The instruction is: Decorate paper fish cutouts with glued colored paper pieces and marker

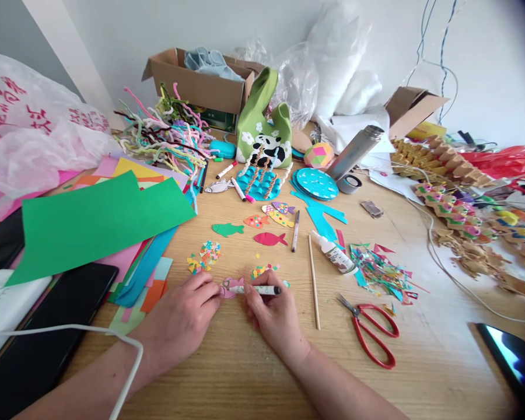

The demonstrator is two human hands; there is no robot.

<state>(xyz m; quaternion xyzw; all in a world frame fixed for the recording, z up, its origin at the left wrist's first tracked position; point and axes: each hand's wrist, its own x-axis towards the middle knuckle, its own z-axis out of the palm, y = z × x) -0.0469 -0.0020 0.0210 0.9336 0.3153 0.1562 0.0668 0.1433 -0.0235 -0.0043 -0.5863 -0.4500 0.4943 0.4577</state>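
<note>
A small pink paper fish (233, 287) lies flat on the table with dark marks drawn on it. Pinched at its left end are the closed fingertips of my left hand (181, 312). My right hand (275, 318) is closed around a white marker (262, 289) with a black end pointing right; the marker's tip is over the fish. Heaps of tiny paper bits (205, 256) sit just behind my hands. Farther back rest a green paper fish (228, 229), a red paper fish (270, 238) and several decorated ones.
Red-handled scissors (374, 332), a wooden stick (314, 283), a glue bottle (336, 254) and paper scraps (378, 273) lie to the right. Coloured paper sheets (100, 224) and a black phone (48, 344) are at left. A white cable (131, 344) crosses my left forearm.
</note>
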